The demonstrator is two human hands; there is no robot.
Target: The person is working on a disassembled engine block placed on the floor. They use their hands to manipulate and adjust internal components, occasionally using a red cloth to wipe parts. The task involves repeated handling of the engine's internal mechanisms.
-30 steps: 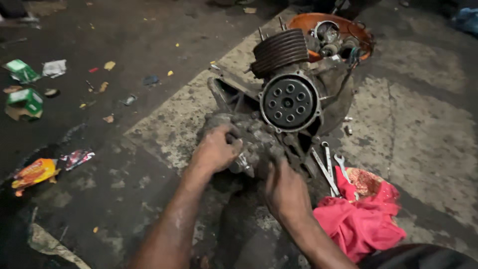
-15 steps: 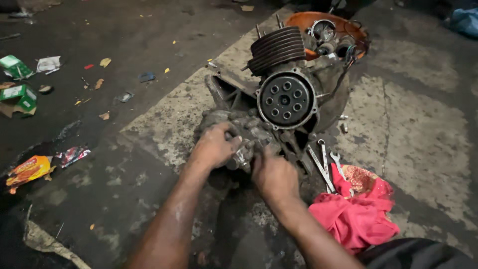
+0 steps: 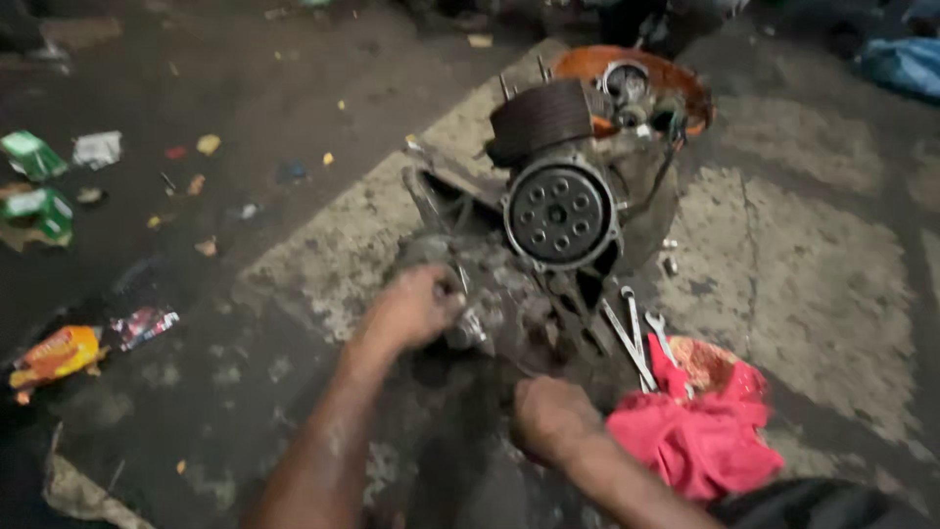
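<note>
A greasy motorcycle engine [image 3: 548,225] lies on the concrete floor, with a round perforated disc facing up and a finned cylinder behind it. My left hand [image 3: 411,309] is closed around a grimy metal part on the engine's near left side. Closer to me, my right hand [image 3: 548,416] is curled into a loose fist, just off the engine's near edge and beside a red cloth [image 3: 700,431]. Whether the right hand holds anything is hidden.
Several spanners [image 3: 634,338] lie between the engine and the red cloth. An orange bowl [image 3: 646,73] sits behind the engine. Wrappers and litter [image 3: 59,353] are scattered across the dark floor at left. A blue bag [image 3: 906,64] lies at the far right.
My right hand has drawn back from the engine toward me. The left hand stays on the engine's left side. The camera view has shifted slightly.
</note>
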